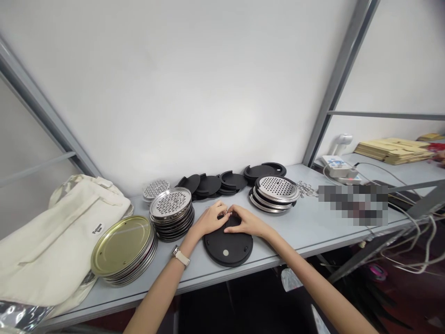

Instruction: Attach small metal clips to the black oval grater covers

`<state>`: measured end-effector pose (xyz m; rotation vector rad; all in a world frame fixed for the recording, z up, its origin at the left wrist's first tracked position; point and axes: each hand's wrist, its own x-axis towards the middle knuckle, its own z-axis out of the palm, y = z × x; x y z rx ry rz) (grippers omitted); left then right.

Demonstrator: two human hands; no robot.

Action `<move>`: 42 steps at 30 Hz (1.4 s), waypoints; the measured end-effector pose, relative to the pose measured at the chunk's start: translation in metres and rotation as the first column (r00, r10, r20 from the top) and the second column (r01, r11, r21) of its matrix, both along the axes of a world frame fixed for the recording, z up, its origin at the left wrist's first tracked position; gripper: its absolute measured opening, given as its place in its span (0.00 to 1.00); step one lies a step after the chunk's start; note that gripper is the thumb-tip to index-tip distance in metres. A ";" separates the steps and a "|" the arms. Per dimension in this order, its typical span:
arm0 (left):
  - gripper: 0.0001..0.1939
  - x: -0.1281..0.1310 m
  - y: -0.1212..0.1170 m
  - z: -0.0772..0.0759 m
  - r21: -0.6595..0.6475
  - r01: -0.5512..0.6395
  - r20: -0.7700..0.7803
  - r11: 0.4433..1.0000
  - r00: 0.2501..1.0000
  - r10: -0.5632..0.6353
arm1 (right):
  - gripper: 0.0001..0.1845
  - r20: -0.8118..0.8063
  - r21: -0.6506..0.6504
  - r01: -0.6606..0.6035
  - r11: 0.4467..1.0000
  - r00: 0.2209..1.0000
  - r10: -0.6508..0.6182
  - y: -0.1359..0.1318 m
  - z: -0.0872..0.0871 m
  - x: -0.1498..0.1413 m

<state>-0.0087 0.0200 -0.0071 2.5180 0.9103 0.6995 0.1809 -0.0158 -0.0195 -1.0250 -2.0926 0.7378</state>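
Observation:
A round black disc (228, 247) lies flat on the grey table (313, 227) in front of me. Both hands rest on its far edge. My left hand (209, 220) and my right hand (245, 221) meet fingertip to fingertip, pinching a small shiny metal piece (228, 214) between them. A watch sits on my left wrist. Just left of my left hand stands a stack of perforated metal discs on black rings (171, 214).
A stack of gold-coloured lids (122, 248) and a cream cloth bag (55, 234) lie at the left. Loose black discs (222, 182) line the back. Another perforated stack (276, 193) and small metal clips (307, 189) sit right. Cables and a white device (339, 168) lie far right.

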 end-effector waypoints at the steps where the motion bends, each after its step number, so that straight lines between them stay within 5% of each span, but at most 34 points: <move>1: 0.07 0.000 0.000 0.000 0.001 0.000 -0.001 1.000 1.000 0.000 | 0.24 0.001 0.002 0.000 1.000 1.000 0.000 0.000 0.000 0.000; 42: 0.04 0.000 0.003 -0.004 0.018 -0.020 0.054 1.000 0.998 0.019 | 0.27 -0.034 -0.020 -0.041 0.999 0.999 0.040 0.001 0.000 0.000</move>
